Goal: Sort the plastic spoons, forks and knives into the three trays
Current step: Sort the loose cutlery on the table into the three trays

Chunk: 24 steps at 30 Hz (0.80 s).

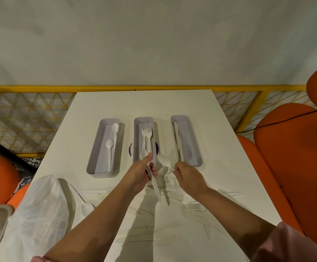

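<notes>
Left grip (142, 175): fingers curled round a white plastic utensil (156, 190) at the near end of the middle tray; its kind cannot be told.
Right grip (189, 178): fingers curled, tips just beside a loose spoon (163, 160); whether they hold anything cannot be told.
Tabletop (144, 103): white; carries three trays in a row, with unsorted pieces nearer the person.
Orange seats (295, 157): to the right of the tabletop.
Plastic bag (38, 210): translucent white, on the near left corner.
Left tray (101, 173): grey, long; contains two spoons (109, 143) lying lengthwise.
Middle tray (143, 121): contains forks (146, 132), tines toward the far end.
Right tray (189, 148): contains knives (176, 137) along its left wall.
Loose cutlery (191, 207): white pieces scattered under and between both forearms, overlapping; a single spoon (87, 207) lies just beside the bag.
</notes>
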Tool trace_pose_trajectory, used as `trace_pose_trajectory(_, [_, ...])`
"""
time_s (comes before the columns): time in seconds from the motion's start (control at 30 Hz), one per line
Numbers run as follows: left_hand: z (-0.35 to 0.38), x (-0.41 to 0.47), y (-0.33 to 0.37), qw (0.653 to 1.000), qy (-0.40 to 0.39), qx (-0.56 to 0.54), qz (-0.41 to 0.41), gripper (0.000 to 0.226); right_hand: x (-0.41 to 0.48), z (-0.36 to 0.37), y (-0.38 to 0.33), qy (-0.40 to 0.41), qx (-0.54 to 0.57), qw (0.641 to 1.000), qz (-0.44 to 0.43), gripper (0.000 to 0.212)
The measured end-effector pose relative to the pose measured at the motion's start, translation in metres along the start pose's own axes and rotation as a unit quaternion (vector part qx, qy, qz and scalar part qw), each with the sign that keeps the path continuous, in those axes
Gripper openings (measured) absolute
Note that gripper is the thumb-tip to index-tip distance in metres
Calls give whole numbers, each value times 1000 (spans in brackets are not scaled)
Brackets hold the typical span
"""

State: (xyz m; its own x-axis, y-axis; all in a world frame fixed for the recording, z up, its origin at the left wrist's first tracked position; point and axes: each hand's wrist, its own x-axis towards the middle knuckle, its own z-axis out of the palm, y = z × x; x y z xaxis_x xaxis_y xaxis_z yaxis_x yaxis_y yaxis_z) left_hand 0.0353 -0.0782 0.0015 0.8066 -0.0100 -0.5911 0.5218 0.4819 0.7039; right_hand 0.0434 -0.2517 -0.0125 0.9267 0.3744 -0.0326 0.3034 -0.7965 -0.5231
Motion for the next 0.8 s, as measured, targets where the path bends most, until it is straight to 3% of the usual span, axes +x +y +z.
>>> trace_pose_trajectory(0.1, [3, -2, -1, 999, -23, 22, 27, 25, 6, 0, -19, -9, 157, 988, 5, 10])
trace_pose_trajectory(0.27, [5, -5, -2, 996, -42, 57, 47, 27, 14, 5, -38, -34, 239, 970, 39, 8])
trace_pose_trajectory(0.53, [7, -6, 0, 998, -9, 48, 51, 11, 16, 2, -34, -62, 225, 971, 46, 17])
trace_pose_trajectory(0.67, [1, -4, 1, 999, -8, 34, 30, 24, 14, -4, -13, -57, 160, 984, 47, 16])
trace_pose_trajectory(0.8, [-2, -3, 1, 1000, -7, 17, 18, 27, 8, 0, 11, -141, 71, 984, 86, 8])
